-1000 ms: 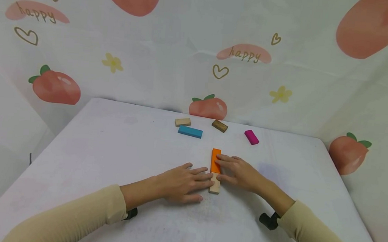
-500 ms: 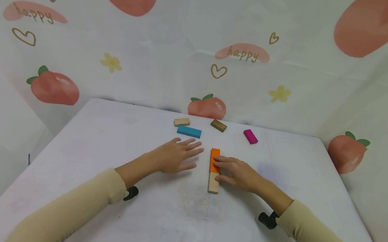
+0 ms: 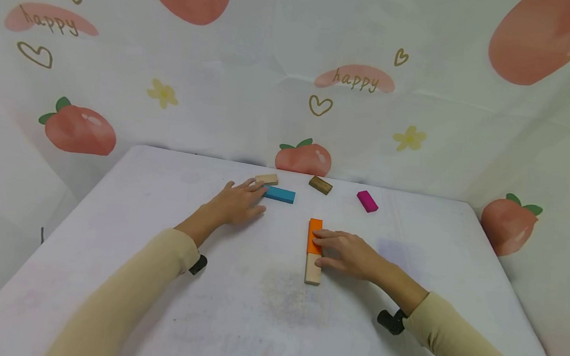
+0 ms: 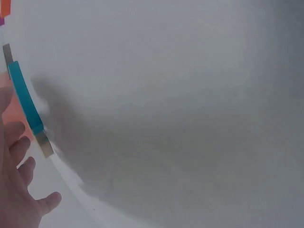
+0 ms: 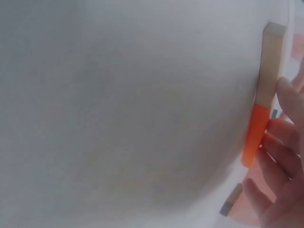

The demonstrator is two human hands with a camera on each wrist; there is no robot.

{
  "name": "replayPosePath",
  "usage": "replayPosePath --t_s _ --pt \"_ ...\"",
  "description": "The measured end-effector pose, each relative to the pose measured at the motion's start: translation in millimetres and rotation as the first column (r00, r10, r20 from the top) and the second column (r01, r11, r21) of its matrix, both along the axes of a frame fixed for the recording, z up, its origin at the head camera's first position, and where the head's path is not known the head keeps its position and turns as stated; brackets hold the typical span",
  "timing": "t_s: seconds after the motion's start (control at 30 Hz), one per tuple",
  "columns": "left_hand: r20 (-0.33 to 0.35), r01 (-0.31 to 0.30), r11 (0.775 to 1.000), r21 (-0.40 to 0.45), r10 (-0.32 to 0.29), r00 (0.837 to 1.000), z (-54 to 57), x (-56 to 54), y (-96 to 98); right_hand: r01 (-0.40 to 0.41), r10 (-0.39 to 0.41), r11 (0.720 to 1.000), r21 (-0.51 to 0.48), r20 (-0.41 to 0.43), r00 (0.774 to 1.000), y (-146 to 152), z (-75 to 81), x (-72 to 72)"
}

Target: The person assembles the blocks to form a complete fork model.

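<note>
My left hand (image 3: pixel 239 203) reaches over the table at the back, fingers spread and pointing at the blue wooden block (image 3: pixel 281 195). Its fingertips overlap that block's left end in the head view and the edge of a plain wooden block (image 3: pixel 267 179) just behind. My right hand (image 3: pixel 351 255) rests beside two blocks laid end to end in a line. Its fingers touch the orange block (image 3: pixel 315 225), and its thumb is against the plain block (image 3: pixel 313 275) nearer to me. The right wrist view shows the orange block (image 5: pixel 256 130) meeting the plain block (image 5: pixel 270 66) at their ends.
A brown block (image 3: pixel 320 185) lies near the table's back edge, with a magenta block (image 3: pixel 367 201) to its right. Behind the white table (image 3: pixel 233 330) hangs a white cloth (image 3: pixel 252 86) printed with peaches. A small black device (image 3: pixel 391 322) is strapped at my right wrist.
My left hand has left the near plain block and moved back and left to the blue block. My right hand has stayed by the orange and plain blocks.
</note>
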State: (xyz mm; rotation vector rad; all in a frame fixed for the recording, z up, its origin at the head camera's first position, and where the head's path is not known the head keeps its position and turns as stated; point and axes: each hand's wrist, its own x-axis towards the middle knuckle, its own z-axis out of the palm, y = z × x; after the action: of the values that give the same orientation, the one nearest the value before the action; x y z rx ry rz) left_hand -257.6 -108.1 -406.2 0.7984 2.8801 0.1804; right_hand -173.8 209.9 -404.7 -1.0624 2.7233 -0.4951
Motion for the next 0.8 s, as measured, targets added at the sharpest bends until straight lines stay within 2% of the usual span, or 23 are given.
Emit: replayPosePath --t_s 0.17,0.37,0.63,0.8 --pt "0.028 -0.024 1.000 0.008 0.024 0.999 -0.9 -2.2 0.3 0.012 -0.013 1.000 0.018 0.022 1.000 -2.4 1.9 -0.4" --pt "0.053 -0.037 0.999 0.019 0.036 0.998 -1.2 0.4 0.9 0.041 -0.042 0.999 0.034 0.030 0.999 -5.6 2.3 0.3" --pt "0.032 0.014 0.999 0.038 -0.015 0.999 -8.1 3.8 5.5 0.050 -0.050 0.997 0.053 0.002 0.999 -7.8 2.2 1.7" --pt "0.031 0.043 0.998 0.037 -0.044 0.999 -7.9 7.4 13.0 0.045 -0.044 0.997 0.062 -0.013 0.999 -9.2 2.2 0.6"
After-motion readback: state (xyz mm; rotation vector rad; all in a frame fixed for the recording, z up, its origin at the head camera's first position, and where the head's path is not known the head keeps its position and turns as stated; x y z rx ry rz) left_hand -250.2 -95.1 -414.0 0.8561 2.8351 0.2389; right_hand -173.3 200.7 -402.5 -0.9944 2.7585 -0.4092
